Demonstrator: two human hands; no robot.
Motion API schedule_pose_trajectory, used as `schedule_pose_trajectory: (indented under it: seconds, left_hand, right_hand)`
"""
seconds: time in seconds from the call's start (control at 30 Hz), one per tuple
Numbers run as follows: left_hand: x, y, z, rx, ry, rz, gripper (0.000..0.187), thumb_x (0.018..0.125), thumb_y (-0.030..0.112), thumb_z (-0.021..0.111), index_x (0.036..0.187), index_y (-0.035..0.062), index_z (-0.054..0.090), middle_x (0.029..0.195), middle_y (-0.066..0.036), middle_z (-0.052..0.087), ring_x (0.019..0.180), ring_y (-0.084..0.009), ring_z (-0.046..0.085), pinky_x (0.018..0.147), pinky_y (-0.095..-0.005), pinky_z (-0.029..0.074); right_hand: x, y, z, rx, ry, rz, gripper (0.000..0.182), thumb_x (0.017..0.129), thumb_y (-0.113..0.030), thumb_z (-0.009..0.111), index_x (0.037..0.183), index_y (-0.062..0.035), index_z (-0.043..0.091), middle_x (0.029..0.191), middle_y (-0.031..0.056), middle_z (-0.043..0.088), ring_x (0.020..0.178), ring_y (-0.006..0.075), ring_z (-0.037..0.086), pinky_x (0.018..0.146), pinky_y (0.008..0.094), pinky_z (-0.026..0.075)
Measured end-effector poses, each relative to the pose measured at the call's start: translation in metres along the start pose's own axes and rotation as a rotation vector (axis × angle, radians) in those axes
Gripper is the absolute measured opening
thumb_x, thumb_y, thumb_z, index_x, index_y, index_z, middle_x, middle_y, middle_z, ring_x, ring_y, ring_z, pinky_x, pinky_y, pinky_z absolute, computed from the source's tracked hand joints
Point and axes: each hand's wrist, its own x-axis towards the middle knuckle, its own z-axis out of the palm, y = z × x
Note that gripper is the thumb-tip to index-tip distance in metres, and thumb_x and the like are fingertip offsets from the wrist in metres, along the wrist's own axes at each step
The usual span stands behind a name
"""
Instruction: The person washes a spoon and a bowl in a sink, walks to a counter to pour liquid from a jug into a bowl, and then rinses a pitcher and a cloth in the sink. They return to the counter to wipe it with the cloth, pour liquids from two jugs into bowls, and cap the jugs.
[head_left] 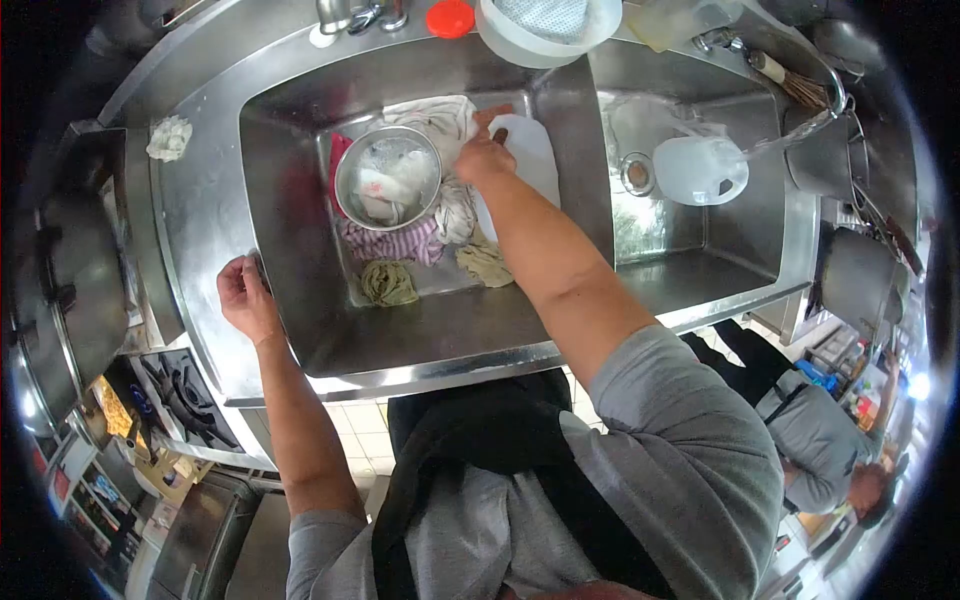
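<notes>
My right hand is in the left sink basin, at the upper edge of a white plastic container; its fingers are partly hidden, and what they grip is unclear. Left of it sits a round metal bowl with wet cloth and suds inside. Around the bowl lie a white cloth, a purple striped cloth, a red cloth and greenish cloths. My left hand rests at the basin's left rim with curled fingers; whether it holds anything cannot be seen.
Water runs from a curved faucet onto a translucent jug in the right basin. A white tub and a red lid stand at the back. Another person is at the lower right. A stove is lower left.
</notes>
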Motion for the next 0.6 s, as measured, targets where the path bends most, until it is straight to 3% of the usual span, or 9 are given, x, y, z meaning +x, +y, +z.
schedule_pose_trajectory:
  seconds: [0.13, 0.27, 0.33, 0.37, 0.43, 0.47, 0.5, 0.57, 0.6]
  left_hand:
    - [0.002, -0.004, 0.000, 0.098, -0.020, 0.044, 0.015, 0.090, 0.014, 0.066, 0.094, 0.0001, 0.062, 0.084, -0.003, 0.064, 0.073, -0.0096, 0.056, 0.066, -0.0246, 0.047]
    - [-0.013, 0.016, 0.015, 0.207, -0.014, 0.121, 0.012, 0.090, 0.012, 0.065, 0.094, 0.0012, 0.063, 0.086, -0.004, 0.064, 0.075, -0.0100, 0.056, 0.068, -0.0241, 0.047]
    - [-0.041, 0.032, 0.044, 0.017, -0.213, 0.133, 0.008, 0.091, 0.009, 0.064, 0.096, 0.0023, 0.063, 0.089, -0.005, 0.065, 0.080, -0.0111, 0.058, 0.074, -0.0248, 0.049]
    - [-0.059, 0.032, 0.065, -0.077, -0.356, 0.040, 0.010, 0.090, 0.005, 0.063, 0.100, 0.0035, 0.064, 0.095, -0.005, 0.065, 0.085, -0.0125, 0.059, 0.080, -0.0267, 0.049]
    - [-0.094, 0.041, 0.118, -0.027, -0.685, 0.060, 0.026, 0.087, 0.008, 0.067, 0.113, 0.0046, 0.061, 0.113, -0.009, 0.063, 0.094, -0.0183, 0.061, 0.085, -0.0304, 0.048]
    - [-0.111, 0.035, 0.150, -0.003, -0.756, -0.040, 0.034, 0.085, 0.012, 0.070, 0.116, 0.0036, 0.059, 0.115, -0.011, 0.063, 0.096, -0.0217, 0.062, 0.086, -0.0329, 0.049]
    - [-0.124, 0.020, 0.183, 0.021, -0.824, -0.137, 0.043, 0.082, 0.017, 0.074, 0.119, 0.0025, 0.057, 0.116, -0.013, 0.062, 0.097, -0.0251, 0.062, 0.087, -0.0354, 0.049]
    - [-0.145, -0.031, 0.237, 0.486, -0.831, 0.190, 0.058, 0.075, 0.022, 0.079, 0.122, 0.0008, 0.052, 0.115, -0.017, 0.063, 0.098, -0.0304, 0.063, 0.087, -0.0383, 0.050]
    - [-0.146, -0.023, 0.247, 0.474, -0.836, 0.200, 0.058, 0.075, 0.022, 0.079, 0.122, 0.0008, 0.052, 0.115, -0.017, 0.063, 0.098, -0.0304, 0.063, 0.087, -0.0383, 0.050]
  right_hand:
    - [-0.009, 0.019, 0.016, -0.093, 0.025, 0.115, 0.072, 0.090, -0.023, 0.051, 0.147, 0.0078, 0.020, 0.146, 0.0172, 0.044, 0.126, 0.0278, 0.053, 0.089, 0.0466, 0.050]
    - [-0.030, 0.030, 0.016, -0.061, -0.014, 0.136, 0.067, 0.090, -0.023, 0.053, 0.145, 0.0056, 0.028, 0.142, 0.0169, 0.048, 0.126, 0.0273, 0.053, 0.091, 0.0439, 0.050]
    - [-0.040, 0.035, 0.011, 0.061, -0.035, 0.182, 0.062, 0.087, -0.021, 0.058, 0.139, 0.0037, 0.036, 0.136, 0.0166, 0.054, 0.122, 0.0278, 0.056, 0.091, 0.0425, 0.050]
    - [-0.050, 0.042, 0.008, 0.064, -0.031, 0.203, 0.062, 0.087, -0.021, 0.058, 0.139, 0.0037, 0.036, 0.136, 0.0166, 0.054, 0.122, 0.0278, 0.056, 0.091, 0.0425, 0.050]
    - [-0.068, 0.049, 0.003, 0.044, -0.076, 0.015, 0.063, 0.080, -0.019, 0.063, 0.133, 0.0068, 0.040, 0.129, 0.0224, 0.057, 0.121, 0.0280, 0.057, 0.090, 0.0379, 0.051]
    - [-0.069, 0.057, 0.019, 0.037, -0.007, -0.061, 0.054, 0.083, -0.022, 0.065, 0.129, 0.0015, 0.048, 0.122, 0.0181, 0.063, 0.111, 0.0320, 0.062, 0.090, 0.0390, 0.050]
    - [-0.084, 0.063, 0.013, 0.039, -0.002, -0.052, 0.054, 0.083, -0.022, 0.065, 0.129, 0.0015, 0.048, 0.122, 0.0181, 0.063, 0.111, 0.0320, 0.062, 0.090, 0.0390, 0.050]
    - [-0.130, 0.077, -0.015, 0.348, -0.257, -0.290, 0.051, 0.081, -0.026, 0.071, 0.124, -0.0029, 0.055, 0.112, 0.0174, 0.066, 0.101, 0.0327, 0.065, 0.087, 0.0375, 0.050]
    - [-0.145, 0.090, -0.021, 0.492, -0.248, -0.375, 0.050, 0.080, -0.027, 0.073, 0.122, -0.0041, 0.057, 0.108, 0.0155, 0.067, 0.096, 0.0301, 0.066, 0.084, 0.0370, 0.051]
